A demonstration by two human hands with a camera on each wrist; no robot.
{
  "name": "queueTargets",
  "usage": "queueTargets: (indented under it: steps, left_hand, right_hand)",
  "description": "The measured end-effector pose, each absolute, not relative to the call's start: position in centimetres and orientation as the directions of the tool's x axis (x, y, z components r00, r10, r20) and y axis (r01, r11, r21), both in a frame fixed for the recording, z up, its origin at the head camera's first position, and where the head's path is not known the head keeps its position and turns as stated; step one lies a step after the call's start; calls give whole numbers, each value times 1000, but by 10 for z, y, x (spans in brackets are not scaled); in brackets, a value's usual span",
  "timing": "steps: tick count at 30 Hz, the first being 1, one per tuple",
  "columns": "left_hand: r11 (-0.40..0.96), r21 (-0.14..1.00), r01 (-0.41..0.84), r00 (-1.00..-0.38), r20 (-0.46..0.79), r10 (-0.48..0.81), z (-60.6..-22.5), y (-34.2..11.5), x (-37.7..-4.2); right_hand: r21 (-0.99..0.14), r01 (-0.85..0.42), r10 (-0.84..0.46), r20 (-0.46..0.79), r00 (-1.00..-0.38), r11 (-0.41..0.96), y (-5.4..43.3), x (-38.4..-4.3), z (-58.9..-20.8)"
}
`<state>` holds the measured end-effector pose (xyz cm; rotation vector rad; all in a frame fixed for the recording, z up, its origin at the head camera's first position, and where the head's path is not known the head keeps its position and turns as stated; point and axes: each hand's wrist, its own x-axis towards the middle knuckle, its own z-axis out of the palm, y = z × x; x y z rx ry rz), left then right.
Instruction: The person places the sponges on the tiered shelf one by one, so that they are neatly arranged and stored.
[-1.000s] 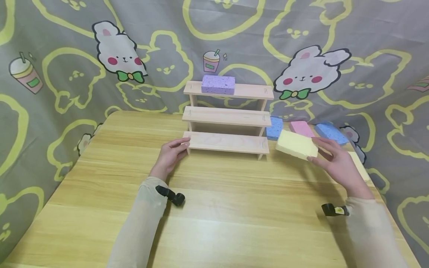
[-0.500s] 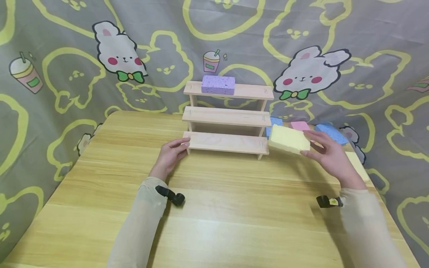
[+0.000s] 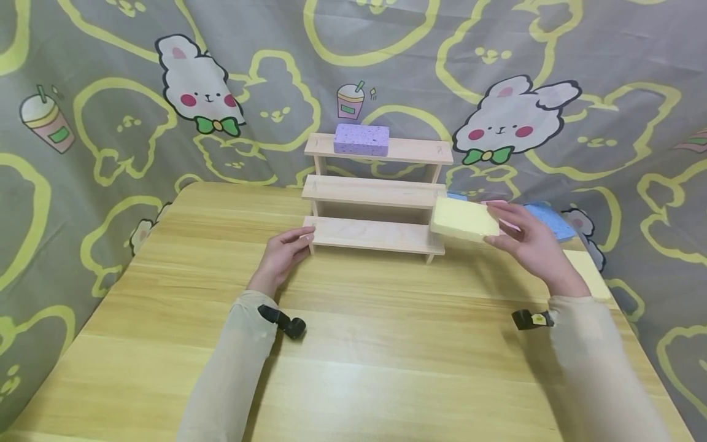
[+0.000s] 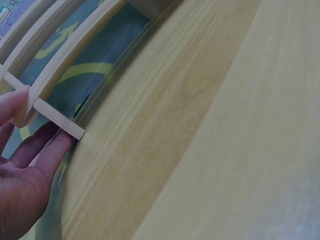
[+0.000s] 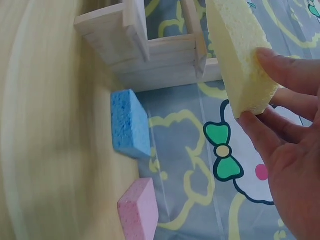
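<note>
In the head view my right hand pinches a pale yellow sponge by its right end, thumb on the near side. The sponge is in the air at the right end of a three-tier wooden shelf, hiding part of that end. My left hand holds the left end of the lowest tier. The left wrist view shows its thumb on the board's edge and its fingers by the leg. On the top tier sits a purple sponge. From the right wrist, the yellow sponge appears between thumb and fingers.
Right of the shelf lie a blue sponge and a pink sponge. Another blue sponge and a second yellow sponge lie farther right on the wooden table. A patterned curtain hangs close behind.
My right hand has carried the yellow sponge left and slightly up, from beside the shelf to in front of its right end in the head view. The left hand has stayed in place.
</note>
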<state>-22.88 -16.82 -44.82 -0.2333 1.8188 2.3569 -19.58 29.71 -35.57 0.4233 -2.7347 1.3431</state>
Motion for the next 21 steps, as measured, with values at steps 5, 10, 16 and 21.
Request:
queueTargets:
  steps: [5, 10, 16, 21]
  left_hand:
    - [-255, 943, -215, -976, -216, 25, -449, -168, -228]
    - [-263, 940, -217, -975, -220, 18, -449, -168, -228]
    - [-264, 940, -218, -975, -220, 20, -448, -167, -228]
    - [-261, 940, -220, -975, -223, 20, -447, -167, -229]
  right_hand:
    - [-773, -252, -220, 148, -964, 583, 292, -199, -348]
    - [-770, -251, -212, 152, -965, 587, 285, -206, -345]
    - [-804, -290, -236, 191, -953, 518, 279, -214, -349]
    - [-804, -270, -224, 174, -959, 529, 275, -218, -346]
